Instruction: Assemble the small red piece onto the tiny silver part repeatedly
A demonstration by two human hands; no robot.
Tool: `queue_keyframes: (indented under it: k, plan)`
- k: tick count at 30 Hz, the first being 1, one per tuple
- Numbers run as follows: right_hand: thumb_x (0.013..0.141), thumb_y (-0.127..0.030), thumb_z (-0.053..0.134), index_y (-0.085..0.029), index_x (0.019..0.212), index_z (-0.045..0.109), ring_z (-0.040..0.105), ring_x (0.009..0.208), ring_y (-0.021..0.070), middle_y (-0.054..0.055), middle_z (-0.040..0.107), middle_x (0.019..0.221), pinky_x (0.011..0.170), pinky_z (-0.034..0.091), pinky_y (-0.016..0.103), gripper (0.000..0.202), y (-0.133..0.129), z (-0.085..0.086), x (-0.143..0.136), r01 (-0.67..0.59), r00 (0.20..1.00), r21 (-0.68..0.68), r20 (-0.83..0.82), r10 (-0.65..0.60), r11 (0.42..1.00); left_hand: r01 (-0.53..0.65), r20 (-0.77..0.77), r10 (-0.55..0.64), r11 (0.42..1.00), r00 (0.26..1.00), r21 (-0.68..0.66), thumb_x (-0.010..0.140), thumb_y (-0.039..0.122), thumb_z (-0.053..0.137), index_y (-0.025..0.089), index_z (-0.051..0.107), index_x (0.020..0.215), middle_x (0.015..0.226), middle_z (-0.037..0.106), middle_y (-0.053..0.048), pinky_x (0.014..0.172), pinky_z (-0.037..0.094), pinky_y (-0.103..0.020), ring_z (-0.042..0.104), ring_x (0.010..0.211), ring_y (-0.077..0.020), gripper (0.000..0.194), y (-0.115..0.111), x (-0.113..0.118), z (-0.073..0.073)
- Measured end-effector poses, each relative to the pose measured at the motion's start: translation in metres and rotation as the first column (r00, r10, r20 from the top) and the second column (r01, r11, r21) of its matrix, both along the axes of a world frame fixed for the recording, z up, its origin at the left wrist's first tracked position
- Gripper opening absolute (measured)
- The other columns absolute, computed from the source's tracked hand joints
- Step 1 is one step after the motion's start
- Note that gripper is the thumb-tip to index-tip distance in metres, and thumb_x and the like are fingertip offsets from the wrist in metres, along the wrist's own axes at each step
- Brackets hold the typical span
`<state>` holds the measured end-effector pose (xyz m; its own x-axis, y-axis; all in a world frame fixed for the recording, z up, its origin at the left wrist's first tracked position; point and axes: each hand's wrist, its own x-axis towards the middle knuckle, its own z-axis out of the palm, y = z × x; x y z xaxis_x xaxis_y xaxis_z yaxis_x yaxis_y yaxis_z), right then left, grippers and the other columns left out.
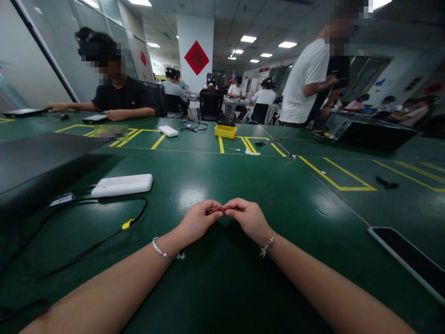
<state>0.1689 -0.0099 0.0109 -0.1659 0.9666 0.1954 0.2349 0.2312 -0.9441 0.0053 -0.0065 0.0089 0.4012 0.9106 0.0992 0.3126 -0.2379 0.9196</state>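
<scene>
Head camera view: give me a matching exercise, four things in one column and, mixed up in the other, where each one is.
Things
1. small red piece
2. yellow tray
3. nearer white block
4. pale-rimmed dark slab

Places
A. on the green table, at the picture's right edge
B. beyond both hands, with a dark heap in it
C. at the fingertips of the left hand and the right hand
D. near the black sheath-like shape's right side, left of both hands

Pairs: 1-C, 2-B, 3-D, 4-A
</scene>
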Motion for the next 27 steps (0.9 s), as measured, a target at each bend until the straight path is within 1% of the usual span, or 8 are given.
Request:
queue_keyframes:
  k: [4, 7, 10, 13, 16, 19, 22, 27]
  plan:
    - [0.06, -0.016, 0.064, -0.017, 0.073, 0.062, 0.057, 0.066, 0.0118, 0.0, 0.062, 0.07, 0.067, 0.043, 0.028, 0.014, 0.003, -0.003, 0.001, -0.038, 0.985, -0.189, -0.172, 0.006, 0.981, -0.006, -0.007, 0.006, 1.0, 1.0, -0.021, 0.074, 0.023, 0.052, 0.015, 0.057, 0.085, 0.075, 0.061, -0.001, 0.063, 0.043, -0.024, 0.056, 0.068, -0.012, 0.015, 0.0, 0.001, 0.001]
    - [0.058, -0.016, 0.066, -0.016, 0.073, 0.061, 0.056, 0.062, 0.0102, -0.001, 0.061, 0.066, 0.063, 0.043, 0.026, 0.016, 0.004, -0.007, 0.001, -0.073, 0.971, -0.249, -0.24, 0.012, 0.966, 0.003, 0.011, -0.002, 0.999, 1.0, -0.034, 0.074, 0.022, 0.052, 0.015, 0.056, 0.086, 0.077, 0.062, -0.002, 0.065, 0.043, -0.025, 0.057, 0.071, -0.0127, 0.014, 0.0, 0.002, -0.002]
    - [0.059, -0.017, 0.066, -0.015, 0.075, 0.06, 0.055, 0.063, 0.0097, -0.001, 0.061, 0.068, 0.064, 0.043, 0.026, 0.017, 0.005, -0.008, 0.003, -0.143, 0.96, -0.273, -0.271, 0.066, 0.951, 0.026, 0.075, -0.023, 0.999, 0.997, -0.041, 0.074, 0.019, 0.051, 0.016, 0.053, 0.089, 0.078, 0.062, -0.002, 0.067, 0.044, -0.025, 0.058, 0.073, -0.0131, 0.016, 0.001, 0.001, -0.005]
    - [0.059, -0.018, 0.068, -0.017, 0.085, 0.06, 0.056, 0.073, 0.0113, 0.001, 0.062, 0.082, 0.071, 0.043, 0.028, 0.028, 0.006, -0.006, 0.007, -0.245, 0.935, -0.291, -0.323, 0.146, 0.925, 0.059, 0.113, -0.058, 0.998, 0.992, -0.003, 0.074, 0.016, 0.051, 0.016, 0.052, 0.087, 0.077, 0.06, -0.001, 0.067, 0.044, -0.025, 0.057, 0.073, -0.0121, 0.013, -0.001, 0.001, -0.003]
    - [0.062, -0.021, 0.067, -0.019, 0.103, 0.056, 0.055, 0.087, 0.0131, 0.004, 0.06, 0.098, 0.081, 0.04, 0.03, 0.042, 0.006, -0.003, 0.012, -0.388, 0.897, -0.286, -0.337, 0.287, 0.876, 0.081, 0.103, -0.086, 0.995, 0.991, 0.055, 0.074, 0.015, 0.05, 0.016, 0.054, 0.084, 0.075, 0.059, 0.0, 0.067, 0.044, -0.024, 0.056, 0.071, -0.011, 0.01, -0.003, 0.0, 0.002]
    - [0.069, -0.025, 0.062, -0.018, 0.112, 0.051, 0.052, 0.092, 0.0133, 0.006, 0.055, 0.107, 0.083, 0.039, 0.029, 0.044, 0.004, -0.002, 0.015, -0.51, 0.845, -0.253, -0.326, 0.424, 0.822, 0.089, 0.086, -0.098, 0.991, 0.991, 0.104, 0.075, 0.016, 0.05, 0.016, 0.057, 0.084, 0.075, 0.061, 0.0, 0.067, 0.044, -0.025, 0.056, 0.07, -0.0111, 0.012, -0.005, -0.001, 0.005]
    - [0.074, -0.029, 0.057, -0.016, 0.114, 0.05, 0.051, 0.091, 0.0132, 0.008, 0.052, 0.11, 0.081, 0.04, 0.028, 0.043, 0.002, -0.002, 0.015, -0.552, 0.82, -0.223, -0.317, 0.476, 0.803, 0.079, 0.076, -0.089, 0.989, 0.993, 0.124, 0.076, 0.018, 0.049, 0.016, 0.06, 0.086, 0.078, 0.064, -0.002, 0.067, 0.045, -0.025, 0.057, 0.07, -0.0116, 0.015, -0.005, -0.002, 0.005]
    - [0.077, -0.031, 0.052, -0.02, 0.117, 0.047, 0.051, 0.092, 0.0135, 0.007, 0.052, 0.109, 0.08, 0.041, 0.029, 0.041, 0.001, -0.005, 0.013, -0.542, 0.824, -0.247, -0.343, 0.451, 0.803, 0.022, 0.11, -0.034, 0.994, 0.993, 0.104, 0.076, 0.021, 0.05, 0.016, 0.062, 0.088, 0.082, 0.065, -0.002, 0.067, 0.046, -0.024, 0.057, 0.069, -0.0115, 0.017, -0.004, -0.001, 0.006]
